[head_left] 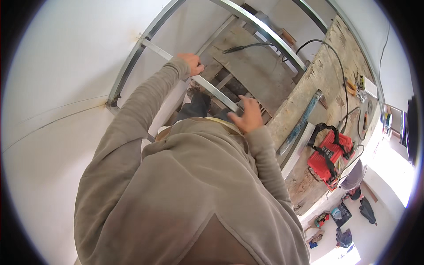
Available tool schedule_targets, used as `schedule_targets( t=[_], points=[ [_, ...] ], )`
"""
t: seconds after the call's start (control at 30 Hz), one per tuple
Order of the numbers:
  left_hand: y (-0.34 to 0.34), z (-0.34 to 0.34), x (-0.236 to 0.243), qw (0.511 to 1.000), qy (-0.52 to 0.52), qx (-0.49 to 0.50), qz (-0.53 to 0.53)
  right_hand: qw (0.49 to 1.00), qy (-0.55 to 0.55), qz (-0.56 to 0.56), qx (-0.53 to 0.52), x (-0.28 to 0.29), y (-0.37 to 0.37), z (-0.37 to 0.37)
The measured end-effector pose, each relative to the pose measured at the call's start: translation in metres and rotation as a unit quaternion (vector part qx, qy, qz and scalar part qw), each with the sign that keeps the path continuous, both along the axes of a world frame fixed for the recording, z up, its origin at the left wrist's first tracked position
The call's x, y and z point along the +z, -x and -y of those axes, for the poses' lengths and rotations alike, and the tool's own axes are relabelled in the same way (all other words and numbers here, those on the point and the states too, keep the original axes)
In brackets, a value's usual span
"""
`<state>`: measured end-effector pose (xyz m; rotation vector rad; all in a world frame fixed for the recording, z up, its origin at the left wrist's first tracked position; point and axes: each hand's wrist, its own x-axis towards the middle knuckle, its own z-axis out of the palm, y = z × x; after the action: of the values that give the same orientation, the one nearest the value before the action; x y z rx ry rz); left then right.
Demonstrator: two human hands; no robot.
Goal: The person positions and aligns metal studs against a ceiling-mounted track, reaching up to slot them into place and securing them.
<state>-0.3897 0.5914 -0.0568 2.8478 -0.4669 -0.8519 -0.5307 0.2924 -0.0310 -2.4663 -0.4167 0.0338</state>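
My left hand is closed round a pale metal crossbar of a steel frame, which runs down and to the right below my chest. My right hand is at the lower right end of this crossbar, its thumb and fingers apart and curved; whether the fingertips touch the bar is unclear. Below the bar show my dark trousers and a foot, partly hidden by my body.
A worn plank on the right holds a hammer with a blue handle, a red welding machine, pliers and cables. A board lies below. A white wall stands left. Several garments hang at lower right.
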Motion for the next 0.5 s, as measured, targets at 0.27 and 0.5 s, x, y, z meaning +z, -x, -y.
schedule_targets(
  t=[0.27,0.5],
  points=[
    [-0.002,0.004,0.015,0.998,0.003,0.058,0.001,0.924,0.146,-0.352,0.022,-0.029,-0.028,-0.037],
    [-0.013,0.008,0.006,0.998,0.009,0.050,-0.023,0.935,0.109,-0.335,0.029,-0.041,-0.025,-0.032]
  ],
)
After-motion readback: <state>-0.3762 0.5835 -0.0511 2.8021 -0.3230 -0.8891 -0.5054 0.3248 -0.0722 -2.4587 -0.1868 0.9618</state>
